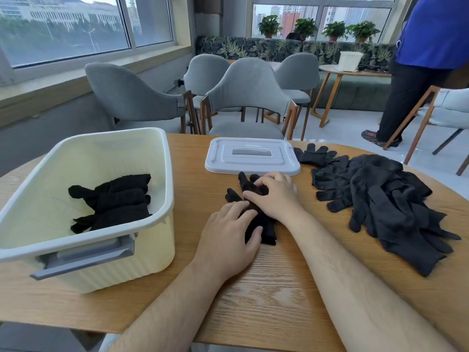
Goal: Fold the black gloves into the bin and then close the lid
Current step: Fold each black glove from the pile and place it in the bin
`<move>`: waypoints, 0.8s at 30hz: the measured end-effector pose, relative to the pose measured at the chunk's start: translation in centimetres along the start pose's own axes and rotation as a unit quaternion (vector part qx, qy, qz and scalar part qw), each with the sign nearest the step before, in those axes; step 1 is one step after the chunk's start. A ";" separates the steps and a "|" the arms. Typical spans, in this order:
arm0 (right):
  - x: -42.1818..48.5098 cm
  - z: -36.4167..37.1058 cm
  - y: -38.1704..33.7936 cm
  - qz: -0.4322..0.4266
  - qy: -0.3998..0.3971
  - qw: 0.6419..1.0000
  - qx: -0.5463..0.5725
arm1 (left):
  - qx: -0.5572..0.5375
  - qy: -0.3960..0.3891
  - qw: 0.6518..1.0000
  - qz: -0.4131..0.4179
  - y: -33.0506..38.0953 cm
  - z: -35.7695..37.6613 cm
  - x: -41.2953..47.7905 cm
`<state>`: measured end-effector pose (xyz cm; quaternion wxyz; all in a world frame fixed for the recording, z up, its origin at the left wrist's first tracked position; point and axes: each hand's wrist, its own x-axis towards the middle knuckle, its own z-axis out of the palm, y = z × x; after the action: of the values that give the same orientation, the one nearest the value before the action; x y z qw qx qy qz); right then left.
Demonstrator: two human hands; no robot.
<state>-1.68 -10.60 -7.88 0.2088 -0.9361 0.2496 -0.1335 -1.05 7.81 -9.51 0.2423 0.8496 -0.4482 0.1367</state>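
A black glove lies flat on the wooden table, fingers pointing away from me. My left hand rests on its cuff end with straight fingers. My right hand lies over its finger end, fingertips curled onto the fabric. The cream bin stands open at the left with folded black gloves inside. Its white lid lies flat behind my hands. A pile of unfolded black gloves is spread on the right.
Grey chairs stand behind the table's far edge. A person in a blue top stands at the back right, beside a round side table with a white basket. The table's near edge runs below my forearms.
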 end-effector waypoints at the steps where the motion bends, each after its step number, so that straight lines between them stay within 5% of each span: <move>1: 0.1 0.1 -0.1 -0.007 0.006 1.000 0.007 | -0.001 -0.011 1.000 -0.007 0.0 0.1 -0.1; 6: 0.4 0.0 -0.9 -0.062 0.053 0.992 0.094 | 0.010 -0.024 0.999 -0.033 0.1 0.3 -0.3; 10: 0.6 0.2 -0.6 -0.004 0.049 0.998 -0.025 | 0.021 -0.023 0.999 -0.035 0.0 0.2 -0.4; 14: 0.5 -0.3 -0.3 0.022 0.174 0.984 -0.029 | 0.030 -0.044 0.998 -0.037 -0.1 0.1 -0.4; 19: -0.1 -0.7 -0.5 0.039 0.008 0.999 0.017 | 0.030 -0.049 0.998 -0.036 0.0 0.0 -0.3; 24: -0.3 -1.1 -0.9 0.044 0.007 0.984 0.173 | 0.026 -0.046 0.998 -0.037 0.0 -0.1 -0.4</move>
<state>-1.92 -10.14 -6.57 0.3717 -0.8729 0.2654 -0.1717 -1.26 8.17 -9.58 0.2045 0.8770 -0.4232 0.0997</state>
